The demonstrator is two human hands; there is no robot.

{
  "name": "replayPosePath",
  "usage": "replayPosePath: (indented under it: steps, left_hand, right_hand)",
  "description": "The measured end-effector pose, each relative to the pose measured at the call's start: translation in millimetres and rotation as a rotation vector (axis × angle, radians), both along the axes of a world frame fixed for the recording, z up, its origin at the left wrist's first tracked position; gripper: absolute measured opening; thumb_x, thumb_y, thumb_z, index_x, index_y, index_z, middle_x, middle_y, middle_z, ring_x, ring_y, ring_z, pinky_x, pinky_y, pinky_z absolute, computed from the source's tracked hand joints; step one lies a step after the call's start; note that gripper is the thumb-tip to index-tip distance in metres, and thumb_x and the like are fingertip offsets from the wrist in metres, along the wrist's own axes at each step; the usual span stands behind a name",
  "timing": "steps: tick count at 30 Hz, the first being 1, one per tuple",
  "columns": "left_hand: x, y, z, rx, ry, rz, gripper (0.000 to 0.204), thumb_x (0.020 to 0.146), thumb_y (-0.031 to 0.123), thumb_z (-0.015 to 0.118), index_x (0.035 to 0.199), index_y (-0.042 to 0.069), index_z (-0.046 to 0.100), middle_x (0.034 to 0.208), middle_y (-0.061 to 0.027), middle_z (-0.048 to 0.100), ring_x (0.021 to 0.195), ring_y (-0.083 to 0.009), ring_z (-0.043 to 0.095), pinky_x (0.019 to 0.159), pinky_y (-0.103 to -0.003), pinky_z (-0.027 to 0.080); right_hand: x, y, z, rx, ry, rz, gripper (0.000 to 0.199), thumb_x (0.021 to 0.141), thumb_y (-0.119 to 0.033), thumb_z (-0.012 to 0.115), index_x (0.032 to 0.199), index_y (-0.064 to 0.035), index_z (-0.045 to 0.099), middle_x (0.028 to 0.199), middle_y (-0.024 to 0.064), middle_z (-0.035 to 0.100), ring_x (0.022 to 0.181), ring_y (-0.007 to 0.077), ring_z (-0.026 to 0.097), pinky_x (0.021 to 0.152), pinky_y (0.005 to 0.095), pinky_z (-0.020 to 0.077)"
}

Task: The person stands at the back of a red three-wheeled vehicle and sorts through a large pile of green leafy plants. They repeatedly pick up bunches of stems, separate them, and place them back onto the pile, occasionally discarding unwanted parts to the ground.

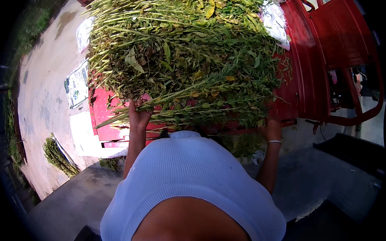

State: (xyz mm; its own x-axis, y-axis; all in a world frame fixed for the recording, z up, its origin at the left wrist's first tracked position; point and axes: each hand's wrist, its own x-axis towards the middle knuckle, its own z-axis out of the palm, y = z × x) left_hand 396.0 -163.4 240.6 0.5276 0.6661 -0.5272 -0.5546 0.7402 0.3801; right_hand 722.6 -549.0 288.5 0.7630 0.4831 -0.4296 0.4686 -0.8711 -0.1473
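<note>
A thick layer of cut leafy stalks (182, 59) covers the red truck bed (101, 108), bare stems to the left and green leafy tops to the right. Along the near edge lies a looser bundle of the same stalks (193, 116). My left hand (140, 114) is closed around its stem end, with fingertips showing above the stems. At the leafy end, my right hand (270, 129) is curled against the tips; leaves and shadow partly hide its fingers. A pale band circles the right wrist.
The red cab with its open door (346, 54) stands at the right. White sacks (275, 23) lie by the pile, and a printed sack (77, 84) hangs at the left edge. Another stalk bundle (59, 155) rests on the concrete ground (43, 96).
</note>
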Motion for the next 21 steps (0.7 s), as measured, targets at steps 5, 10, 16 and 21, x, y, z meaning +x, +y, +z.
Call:
replayPosePath:
  steps: [5,10,16,21]
  left_hand:
    - [-5.6,-2.0,-1.2,0.045,-0.139,0.051,0.031,0.09,0.038,0.05,0.073,0.012,0.047,0.073,-0.0007,0.049,0.087,-0.0185,0.052,0.089,-0.039,0.041]
    - [3.2,-11.7,14.7,0.252,-0.177,0.014,0.026,0.091,0.036,0.05,0.084,0.01,0.054,0.087,-0.0042,0.054,0.088,-0.0182,0.05,0.086,-0.039,0.042]
    - [-0.2,-5.6,4.3,0.224,-0.155,0.147,0.025,0.091,0.035,0.05,0.096,0.011,0.057,0.105,-0.0058,0.058,0.088,-0.0168,0.054,0.086,-0.037,0.043]
    - [1.9,7.9,12.8,0.178,-0.077,0.157,0.04,0.089,0.039,0.051,0.122,0.016,0.048,0.123,-0.002,0.052,0.088,-0.0128,0.05,0.079,-0.037,0.045]
  right_hand:
    - [2.6,220.2,3.2,0.731,-0.007,0.371,0.043,0.079,-0.025,0.067,0.113,-0.0025,0.053,0.102,0.0172,0.058,0.091,0.0356,0.057,0.074,0.0464,0.0486]
    - [16.1,383.0,-63.6,0.118,-0.139,0.485,0.04,0.081,-0.017,0.064,0.118,-0.0055,0.051,0.103,0.018,0.06,0.091,0.0332,0.059,0.077,0.0444,0.0499]
    - [49.9,374.8,-86.2,0.438,0.066,0.593,0.044,0.079,-0.007,0.06,0.122,-0.0063,0.05,0.109,0.0174,0.06,0.085,0.0314,0.062,0.075,0.0407,0.0514]
    - [59.2,290.9,-46.2,0.723,0.25,0.709,0.04,0.079,-0.001,0.055,0.118,-0.0063,0.053,0.114,0.0148,0.059,0.104,0.0248,0.058,0.083,0.0361,0.0472]
